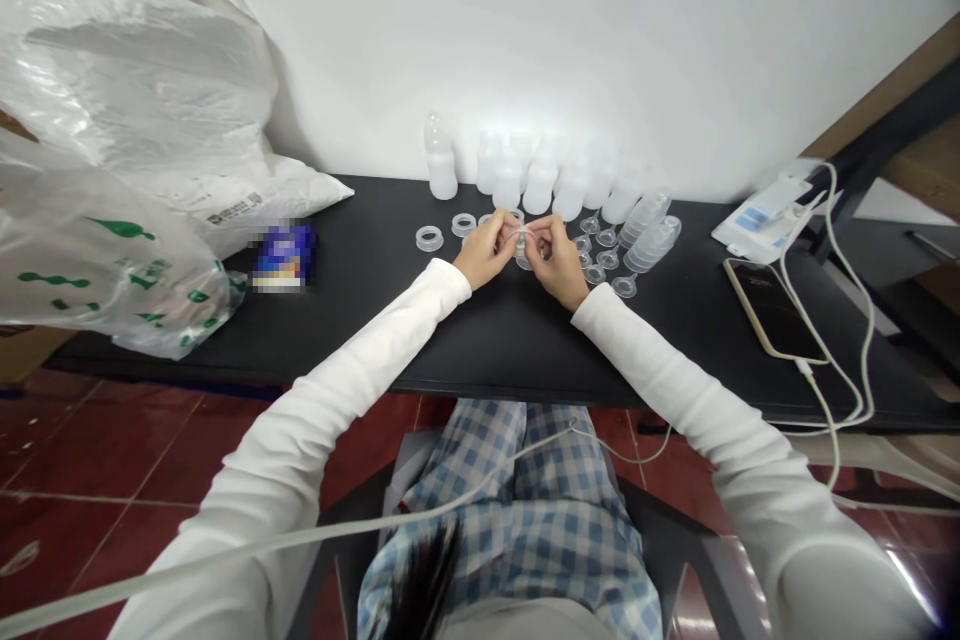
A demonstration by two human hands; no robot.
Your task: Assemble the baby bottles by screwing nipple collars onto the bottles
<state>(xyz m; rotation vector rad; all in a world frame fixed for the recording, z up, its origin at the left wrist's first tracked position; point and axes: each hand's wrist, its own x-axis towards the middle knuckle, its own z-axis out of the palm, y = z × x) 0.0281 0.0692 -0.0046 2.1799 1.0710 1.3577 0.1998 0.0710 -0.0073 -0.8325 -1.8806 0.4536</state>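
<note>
Over the black table, my left hand and my right hand meet, fingertips pinching a translucent bottle ring. The fingers cover much of it, and I cannot tell whether a teat sits inside. Loose white screw rings lie to the left of my left hand. Beside my right hand are several clear silicone teats with round flanges. Two leaning stacks of clear dome caps are farther right. Behind the hands stands a group of frosted bottles; one bottle with a clear cap stands apart at left.
White plastic bags bulge over the table's left end, near a small blue packet. At right lie a phone with a charging cable and a white packet. A white wall rises behind the table.
</note>
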